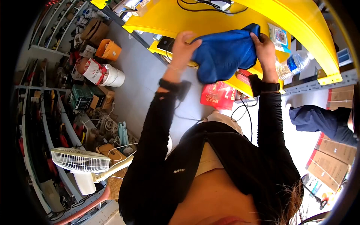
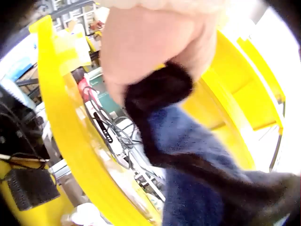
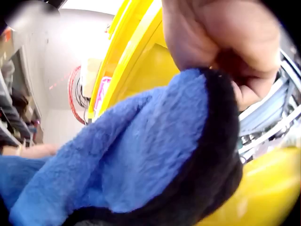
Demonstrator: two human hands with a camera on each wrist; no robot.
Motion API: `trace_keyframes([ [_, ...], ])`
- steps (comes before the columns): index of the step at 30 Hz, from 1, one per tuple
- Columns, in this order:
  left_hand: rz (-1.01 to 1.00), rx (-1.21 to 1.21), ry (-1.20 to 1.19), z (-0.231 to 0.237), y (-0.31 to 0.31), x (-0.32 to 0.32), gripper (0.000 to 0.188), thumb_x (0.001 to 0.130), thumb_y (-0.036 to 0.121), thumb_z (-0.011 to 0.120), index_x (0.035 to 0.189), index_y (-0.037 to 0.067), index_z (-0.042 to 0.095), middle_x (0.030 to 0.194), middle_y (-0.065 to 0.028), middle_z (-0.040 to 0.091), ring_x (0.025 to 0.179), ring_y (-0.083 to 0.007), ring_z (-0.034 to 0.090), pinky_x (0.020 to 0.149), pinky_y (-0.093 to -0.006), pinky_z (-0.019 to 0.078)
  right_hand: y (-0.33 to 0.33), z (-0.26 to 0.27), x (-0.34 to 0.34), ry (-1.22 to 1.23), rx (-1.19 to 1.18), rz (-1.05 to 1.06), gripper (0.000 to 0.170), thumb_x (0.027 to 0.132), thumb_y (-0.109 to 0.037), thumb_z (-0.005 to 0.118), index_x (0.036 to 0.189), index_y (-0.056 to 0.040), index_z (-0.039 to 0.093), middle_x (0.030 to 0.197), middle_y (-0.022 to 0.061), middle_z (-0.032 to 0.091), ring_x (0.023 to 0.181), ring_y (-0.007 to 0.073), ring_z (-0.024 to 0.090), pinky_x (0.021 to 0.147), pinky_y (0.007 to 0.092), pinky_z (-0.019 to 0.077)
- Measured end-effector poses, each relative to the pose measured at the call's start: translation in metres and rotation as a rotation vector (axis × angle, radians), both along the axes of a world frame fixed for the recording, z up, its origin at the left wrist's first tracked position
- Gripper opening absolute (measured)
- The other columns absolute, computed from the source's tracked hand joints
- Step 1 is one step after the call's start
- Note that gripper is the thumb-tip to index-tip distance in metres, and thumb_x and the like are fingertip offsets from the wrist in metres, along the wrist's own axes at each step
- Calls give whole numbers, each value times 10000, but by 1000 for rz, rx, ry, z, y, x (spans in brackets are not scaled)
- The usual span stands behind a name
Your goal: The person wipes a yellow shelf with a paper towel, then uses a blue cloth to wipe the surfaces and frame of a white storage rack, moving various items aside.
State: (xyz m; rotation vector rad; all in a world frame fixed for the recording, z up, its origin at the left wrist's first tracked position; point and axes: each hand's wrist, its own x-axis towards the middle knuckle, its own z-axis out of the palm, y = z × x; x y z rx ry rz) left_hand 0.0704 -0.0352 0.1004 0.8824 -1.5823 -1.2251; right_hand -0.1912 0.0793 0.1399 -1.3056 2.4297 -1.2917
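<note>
Head view: here's the blue cloth, spread between left hand and right hand, up over the yellow shelf's near edge, drooping; light and limp, I'd judge, nothing fragile. Left wrist: fingers curl round the dark trim, fingertips hidden. Right wrist: thumb and fingers pinch the trimmed edge; that plush should hardly slip, so edges look the best hold.

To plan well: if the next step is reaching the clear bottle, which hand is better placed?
Probably the right hand: it is nearer the bottle, though it grips the blue cloth. The left hand holds the opposite end.
</note>
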Motion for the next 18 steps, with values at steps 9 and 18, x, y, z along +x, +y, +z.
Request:
trace_keyframes([
  [9, -203, -765, -874, -58, 4, -69, 576, 909, 414, 565, 1418, 174, 442, 1541, -83, 318, 1443, -273, 240, 1095, -620, 234, -45, -93, 57, 620, 403, 52, 629, 913, -429, 553, 1424, -87, 421, 1488, 240, 332, 1372, 548, 210, 1014, 673, 321],
  [18, -128, -591, -955, -44, -95, 12, 584, 876, 536, 576, 1409, 326, 461, 1574, -39, 268, 1470, -293, 169, 1113, -647, 156, -141, -90, 117, 661, 290, 205, 610, 945, -489, 470, 1416, -102, 449, 1467, 265, 364, 1343, 585, 236, 1051, 703, 218],
])
